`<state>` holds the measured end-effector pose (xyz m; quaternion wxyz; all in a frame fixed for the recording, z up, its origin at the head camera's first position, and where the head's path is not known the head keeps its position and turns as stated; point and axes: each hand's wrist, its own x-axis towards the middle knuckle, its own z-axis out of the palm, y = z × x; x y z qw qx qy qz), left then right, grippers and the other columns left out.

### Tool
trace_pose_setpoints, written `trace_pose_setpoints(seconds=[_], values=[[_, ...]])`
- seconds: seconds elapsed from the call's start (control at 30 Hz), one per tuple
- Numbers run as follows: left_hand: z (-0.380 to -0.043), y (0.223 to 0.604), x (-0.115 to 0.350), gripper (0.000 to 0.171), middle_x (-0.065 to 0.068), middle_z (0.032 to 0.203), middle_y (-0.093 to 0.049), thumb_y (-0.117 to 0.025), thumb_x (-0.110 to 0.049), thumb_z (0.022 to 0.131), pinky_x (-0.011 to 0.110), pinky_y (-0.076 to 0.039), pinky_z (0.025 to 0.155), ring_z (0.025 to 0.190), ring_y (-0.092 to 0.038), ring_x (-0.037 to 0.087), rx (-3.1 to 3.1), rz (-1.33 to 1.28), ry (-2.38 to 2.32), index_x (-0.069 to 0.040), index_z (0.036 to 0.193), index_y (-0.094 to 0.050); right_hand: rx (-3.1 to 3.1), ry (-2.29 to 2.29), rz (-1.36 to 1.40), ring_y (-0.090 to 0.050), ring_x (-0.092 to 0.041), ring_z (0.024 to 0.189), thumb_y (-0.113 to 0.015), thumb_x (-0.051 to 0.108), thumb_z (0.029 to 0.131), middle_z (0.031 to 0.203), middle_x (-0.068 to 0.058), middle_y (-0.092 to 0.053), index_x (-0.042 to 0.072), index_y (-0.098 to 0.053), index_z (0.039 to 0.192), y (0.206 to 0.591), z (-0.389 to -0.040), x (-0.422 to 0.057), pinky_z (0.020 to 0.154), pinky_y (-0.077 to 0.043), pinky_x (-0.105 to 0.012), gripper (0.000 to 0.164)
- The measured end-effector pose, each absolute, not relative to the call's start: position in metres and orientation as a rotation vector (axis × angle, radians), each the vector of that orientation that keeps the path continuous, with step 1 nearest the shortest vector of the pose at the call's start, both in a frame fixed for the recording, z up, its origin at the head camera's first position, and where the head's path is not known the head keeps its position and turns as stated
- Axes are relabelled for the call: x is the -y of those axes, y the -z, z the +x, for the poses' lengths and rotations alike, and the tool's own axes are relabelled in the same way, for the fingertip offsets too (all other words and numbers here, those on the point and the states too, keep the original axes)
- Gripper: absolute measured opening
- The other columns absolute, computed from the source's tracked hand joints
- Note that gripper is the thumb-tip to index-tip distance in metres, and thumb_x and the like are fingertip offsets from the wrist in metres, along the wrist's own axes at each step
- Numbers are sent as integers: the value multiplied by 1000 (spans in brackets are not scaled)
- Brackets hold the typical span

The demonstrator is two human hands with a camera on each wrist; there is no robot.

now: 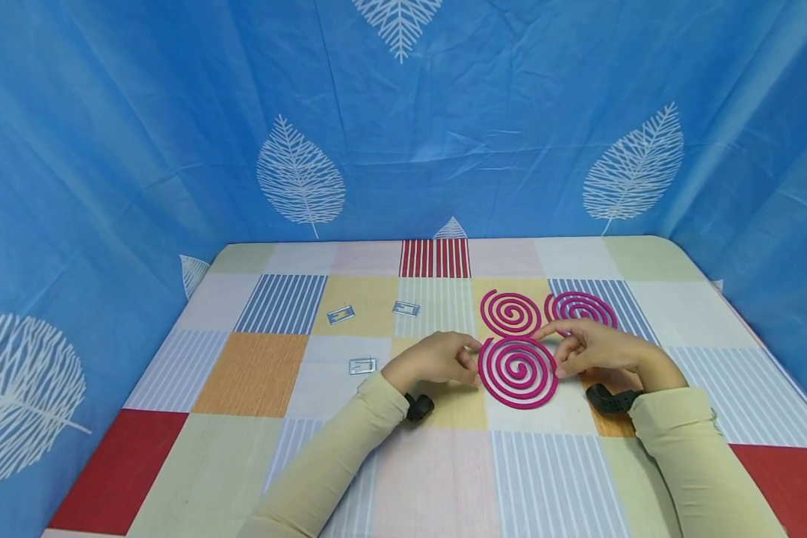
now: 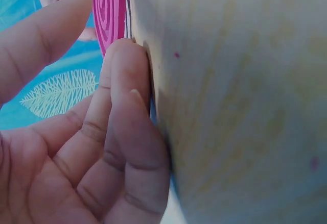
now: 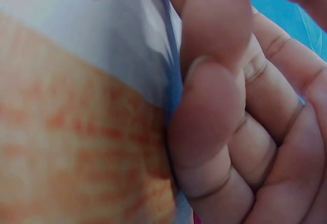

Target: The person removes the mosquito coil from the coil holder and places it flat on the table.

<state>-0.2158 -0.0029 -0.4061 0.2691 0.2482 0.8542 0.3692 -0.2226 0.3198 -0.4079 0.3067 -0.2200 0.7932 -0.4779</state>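
Observation:
A magenta mosquito coil lies flat between the two hands, its spiral facing up. At its left rim, my left hand holds the edge with fingertips; the left wrist view shows fingers against the coil's edge, low beside the cloth. My right hand holds the opposite rim, index finger reaching toward the top and thumb at the right side. In the right wrist view, curled fingers rest close to the cloth and hide most of the coil. Behind it lies a second mosquito coil.
A third coil lies behind the right hand, partly covered by it. Left of the coils are three small metal coil stands. The table has a patchwork cloth, with blue leaf-print curtains around its back and sides.

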Motion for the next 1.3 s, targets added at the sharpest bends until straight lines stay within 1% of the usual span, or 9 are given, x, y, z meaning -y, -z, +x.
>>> trace_pose_setpoints(seconds=[0.1, 0.33, 0.57, 0.8, 0.97, 1.07, 1.17, 1.23, 1.3], values=[[-216, 406, 3, 57, -4, 91, -74, -82, -7, 93, 20, -42, 66, 73, -53, 6, -2306, 673, -987, 3, 145, -62, -2109, 1251, -558, -66, -16, 73, -81, 1, 94, 91, -15, -77, -17, -48, 146, 408, -222, -319, 65, -55, -28, 65], [-217, 407, 3, 59, -9, 88, -71, -84, -9, 92, 20, -42, 66, 74, -53, 6, -2308, 671, -978, 3, 146, -62, -2084, 1260, -573, -57, -12, 65, -81, 1, 94, 87, -13, -76, -18, -48, 146, 407, -223, -320, 58, -46, -25, 64], [-215, 407, 4, 56, -9, 89, -70, -83, -9, 93, 20, -42, 68, 76, -54, 5, -2298, 678, -977, 0, 145, -64, -2067, 1256, -572, -63, -13, 69, -80, 5, 95, 84, -10, -75, -18, -51, 145, 408, -222, -322, 63, -52, -25, 62], [-215, 407, 4, 56, -9, 89, -70, -83, -8, 92, 20, -42, 68, 76, -53, 6, -2303, 671, -973, 0, 145, -65, -2049, 1270, -641, -54, -11, 62, -78, 1, 96, 80, -7, -72, -18, -55, 141, 410, -224, -323, 56, -47, -25, 54], [-215, 406, 5, 53, -6, 90, -71, -80, -7, 94, 20, -41, 67, 74, -52, 5, -2302, 679, -970, 0, 145, -65, -2026, 1298, -696, -54, -13, 62, -75, -1, 98, 82, -9, -73, -19, -56, 139, 413, -227, -325, 55, -47, -26, 49], [-214, 406, 6, 51, -7, 89, -69, -76, -5, 97, 20, -40, 65, 71, -50, 6, -2296, 682, -968, 0, 146, -64, -2030, 1312, -732, -54, -14, 62, -70, -5, 97, 84, -8, -73, -12, -62, 137, 416, -228, -327, 55, -47, -26, 41], [-213, 406, 7, 50, -9, 87, -68, -75, -7, 98, 19, -39, 63, 67, -48, 5, -2292, 682, -967, 0, 146, -64, -2052, 1330, -757, -55, -17, 63, -66, -7, 96, 85, -7, -71, 1, -70, 134, 418, -228, -329, 58, -50, -27, 39], [-212, 406, 7, 49, -9, 85, -67, -75, -8, 99, 20, -38, 61, 65, -47, 6, -2290, 681, -967, -1, 146, -64, -2070, 1347, -747, -58, -20, 66, -64, -5, 99, 87, -5, -70, 11, -74, 132, 418, -227, -331, 61, -53, -29, 38], [-212, 406, 8, 48, -8, 86, -68, -75, -10, 100, 20, -39, 61, 65, -48, 6, -2294, 681, -972, -2, 146, -64, -2082, 1372, -721, -59, -21, 69, -64, -1, 102, 86, -3, -67, 18, -77, 130, 418, -226, -332, 64, -55, -30, 36]])
